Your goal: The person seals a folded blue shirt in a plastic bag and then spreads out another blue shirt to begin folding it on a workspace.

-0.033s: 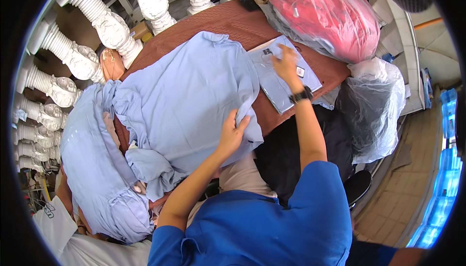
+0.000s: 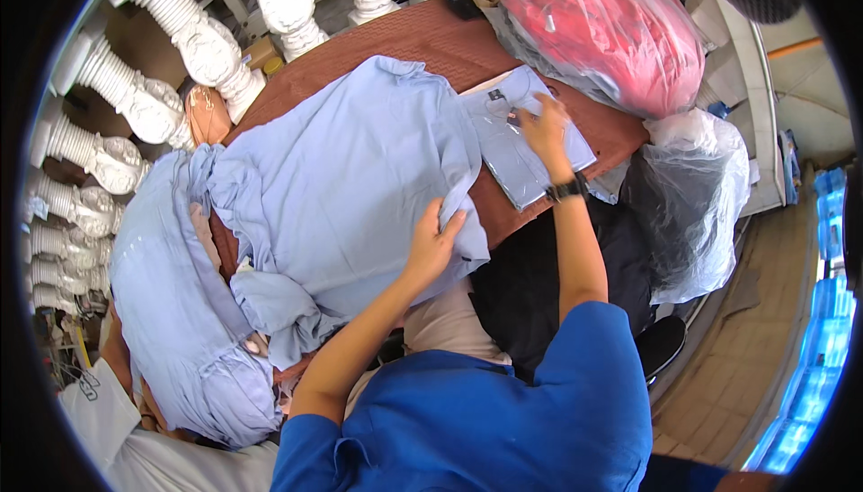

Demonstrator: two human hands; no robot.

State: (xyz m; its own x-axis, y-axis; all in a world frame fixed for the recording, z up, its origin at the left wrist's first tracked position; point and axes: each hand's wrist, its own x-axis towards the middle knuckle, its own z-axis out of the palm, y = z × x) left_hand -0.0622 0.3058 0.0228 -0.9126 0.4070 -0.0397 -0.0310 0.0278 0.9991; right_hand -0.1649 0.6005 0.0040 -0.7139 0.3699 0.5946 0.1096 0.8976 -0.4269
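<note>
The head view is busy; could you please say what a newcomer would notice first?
A newcomer would probably notice the light blue garment spread centrally over the brown cloth, with the left hand at its right edge. Next come the red bundle in clear plastic, upper right, and the white balusters, upper left.

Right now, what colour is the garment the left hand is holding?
The garment in the left hand is light blue, shown best in the head view.

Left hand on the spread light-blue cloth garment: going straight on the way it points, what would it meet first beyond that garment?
Across a strip of brown textured cloth, probably the flat, folded light-blue packet in clear plastic; depth is unclear, so it might pass above.
</note>
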